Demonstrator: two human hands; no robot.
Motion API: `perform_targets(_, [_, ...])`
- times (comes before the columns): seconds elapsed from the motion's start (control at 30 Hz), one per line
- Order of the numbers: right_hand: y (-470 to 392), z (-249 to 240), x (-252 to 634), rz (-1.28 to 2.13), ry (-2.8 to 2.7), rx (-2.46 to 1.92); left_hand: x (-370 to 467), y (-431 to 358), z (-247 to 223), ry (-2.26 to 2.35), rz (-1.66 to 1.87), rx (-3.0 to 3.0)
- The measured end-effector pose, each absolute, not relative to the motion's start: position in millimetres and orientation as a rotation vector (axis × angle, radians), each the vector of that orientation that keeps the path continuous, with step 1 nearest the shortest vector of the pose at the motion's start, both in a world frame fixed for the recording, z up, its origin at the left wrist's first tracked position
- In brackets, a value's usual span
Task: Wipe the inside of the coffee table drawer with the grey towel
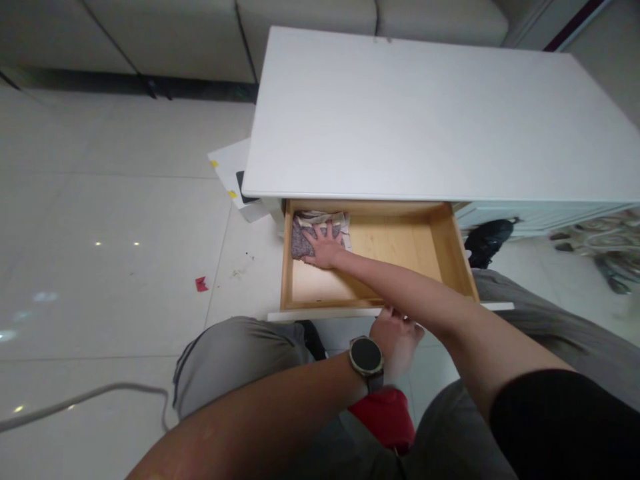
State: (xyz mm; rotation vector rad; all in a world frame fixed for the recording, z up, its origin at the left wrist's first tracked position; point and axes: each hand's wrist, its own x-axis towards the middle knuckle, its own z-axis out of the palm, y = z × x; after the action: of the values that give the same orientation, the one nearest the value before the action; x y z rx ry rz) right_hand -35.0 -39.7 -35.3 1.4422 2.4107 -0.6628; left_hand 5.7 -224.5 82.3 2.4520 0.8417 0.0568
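Grey cloth (301,245) under wide-spread right hand (327,252), probably being settled into drawer (400,237); left hand (397,337) at its front, too blurred to tell any grip. Next, lift right clear.

We find the drawer (395,237) to be of wood, its bare inner surface smooth with a soft sheen, and the folded cloth (300,245) to be rough-textured and matt. The cabinet top (425,113) appears smooth and low in gloss, while the floor tiles (125,280) are glossy and reflect points of light. We record matt fabric for the sleeve (560,420) and trousers (240,357), and a smooth, glass-like face on the watch (367,355).
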Motion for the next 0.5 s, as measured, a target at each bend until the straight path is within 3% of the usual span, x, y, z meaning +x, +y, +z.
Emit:
perform_targets(0.27, [-85.5,-20.0,3.9,-0.855,2.325,1.132,6.8,-222.2,81.9,0.833,0.011,2.464])
perform_targets(0.5, [-77.8,-21.0,108.4,-0.731,2.234,1.275,3.5,-226.6,76.0,0.871,0.178,2.534])
